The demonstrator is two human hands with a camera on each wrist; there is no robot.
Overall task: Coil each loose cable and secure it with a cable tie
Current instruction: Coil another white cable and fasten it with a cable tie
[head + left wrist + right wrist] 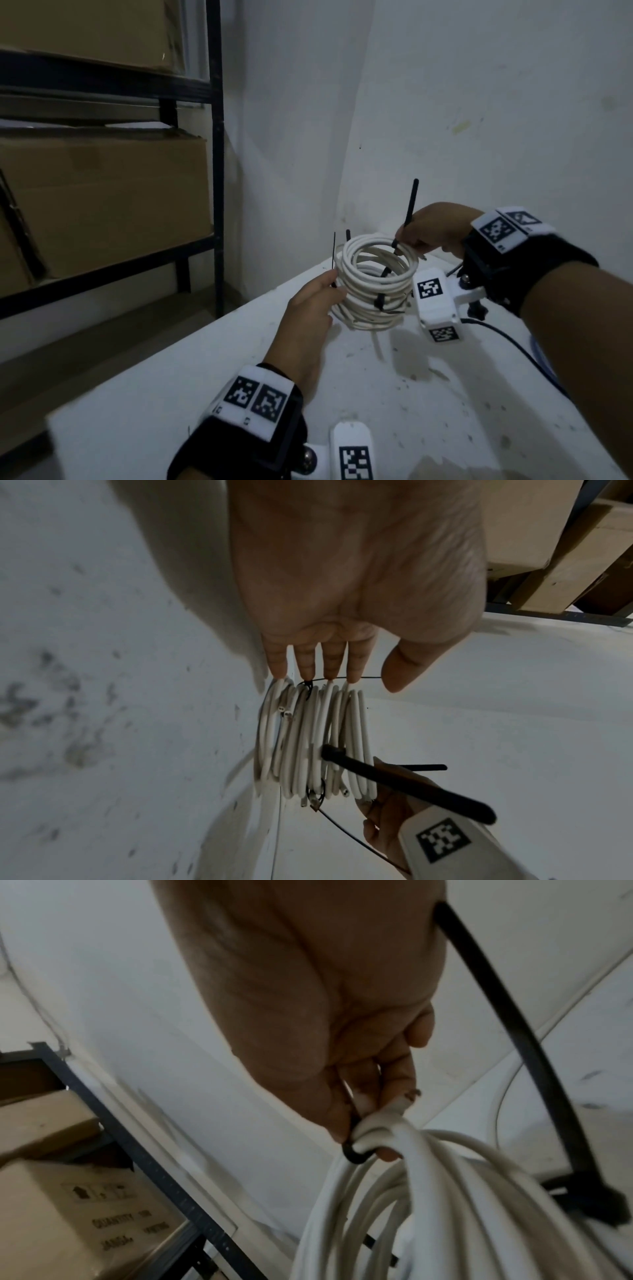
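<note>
The white cable coil sits at the centre of the head view, held in the air above the desk between our two hands. We judge it light but springy: the loops are round and stiff enough to want to fan apart, and the smooth jacket looks slippery, so it is best held across the whole bundle of loops, close to a tie.

Our left hand steadies the coil's left side, its fingers nearly straight with their tips against the loops. Our right hand pinches the top of the coil together with a black cable tie, whose tail sticks up.

We count one coil, and what look like four ties on it, though the blur makes that uncertain. Two cardboard boxes sit on the shelf at the upper left.
</note>
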